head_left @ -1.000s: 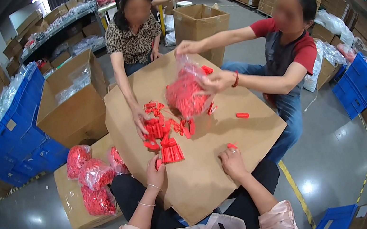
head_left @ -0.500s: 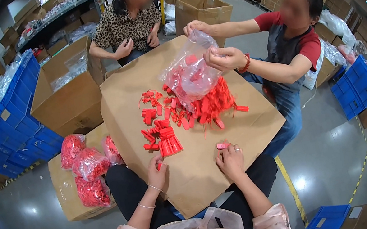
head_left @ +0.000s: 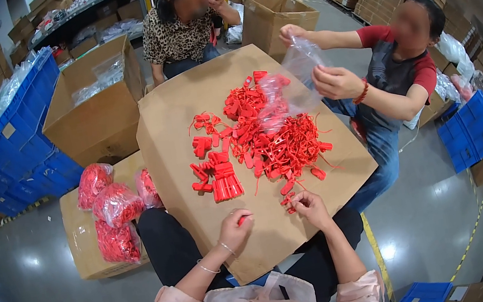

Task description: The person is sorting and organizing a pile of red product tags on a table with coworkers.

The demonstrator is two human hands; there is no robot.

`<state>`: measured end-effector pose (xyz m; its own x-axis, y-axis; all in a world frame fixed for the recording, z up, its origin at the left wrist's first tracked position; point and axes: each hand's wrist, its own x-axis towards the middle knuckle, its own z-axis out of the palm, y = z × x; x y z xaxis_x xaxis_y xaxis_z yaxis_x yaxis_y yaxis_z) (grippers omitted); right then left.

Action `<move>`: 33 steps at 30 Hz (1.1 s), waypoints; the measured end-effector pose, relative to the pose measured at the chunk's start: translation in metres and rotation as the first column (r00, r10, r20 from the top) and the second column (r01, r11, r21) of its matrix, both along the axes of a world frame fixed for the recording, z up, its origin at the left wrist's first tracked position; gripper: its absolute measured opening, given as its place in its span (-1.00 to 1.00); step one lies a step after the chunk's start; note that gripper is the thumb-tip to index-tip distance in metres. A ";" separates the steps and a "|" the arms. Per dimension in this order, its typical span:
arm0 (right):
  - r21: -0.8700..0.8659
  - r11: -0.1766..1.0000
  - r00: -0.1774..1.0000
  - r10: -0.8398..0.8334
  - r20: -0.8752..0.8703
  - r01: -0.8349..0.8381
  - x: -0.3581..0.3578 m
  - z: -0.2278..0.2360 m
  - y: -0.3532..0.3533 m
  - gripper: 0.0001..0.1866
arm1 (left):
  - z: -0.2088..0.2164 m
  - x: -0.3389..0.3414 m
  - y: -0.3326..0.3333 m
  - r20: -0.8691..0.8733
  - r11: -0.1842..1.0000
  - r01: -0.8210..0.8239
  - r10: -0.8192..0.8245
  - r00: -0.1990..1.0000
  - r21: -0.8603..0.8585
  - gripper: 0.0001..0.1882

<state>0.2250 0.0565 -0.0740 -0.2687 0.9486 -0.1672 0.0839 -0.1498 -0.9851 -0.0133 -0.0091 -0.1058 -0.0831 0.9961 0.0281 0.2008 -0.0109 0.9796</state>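
My left hand point(head_left: 236, 228) is closed over the cardboard sheet point(head_left: 252, 257), with a small red plastic piece point(head_left: 242, 220) showing between its fingers. To its right, my right hand point(head_left: 313, 210) has its fingertips pinched at a small red corded piece point(head_left: 289, 202) near the sheet's front. Beyond that hand spreads a large heap of red plastic pieces with thin red cords point(head_left: 285, 144). A row of red pieces point(head_left: 227, 187) lies side by side ahead of my left hand, and looser bundles point(head_left: 205, 122) sit farther back.
Across the sheet, a co-worker's hands point(head_left: 338, 80) hold a clear plastic bag point(head_left: 304, 68) over the heap. Another person sits at the far side. Filled red bags point(head_left: 117, 205) rest on a carton point(head_left: 92, 263) at left, near an open box point(head_left: 93, 111) and blue crates point(head_left: 18, 136).
The co-worker's bag has lifted to the right and emptied, and the red heap has grown. My left hand has moved right with its red piece. The far person has raised a hand to the head.
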 end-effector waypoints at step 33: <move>0.297 0.896 0.891 0.191 0.413 -0.330 -0.055 0.029 -0.066 -0.78 | 0.002 0.016 -0.016 0.048 0.934 0.293 -0.289 0.956 -0.205 -0.83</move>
<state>0.1700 -0.0096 -0.0446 -0.5002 0.8655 0.0273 0.4323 0.2769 -0.8582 0.0031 -0.0248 -0.1040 0.2124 0.9604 -0.1805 0.2033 0.1373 0.9695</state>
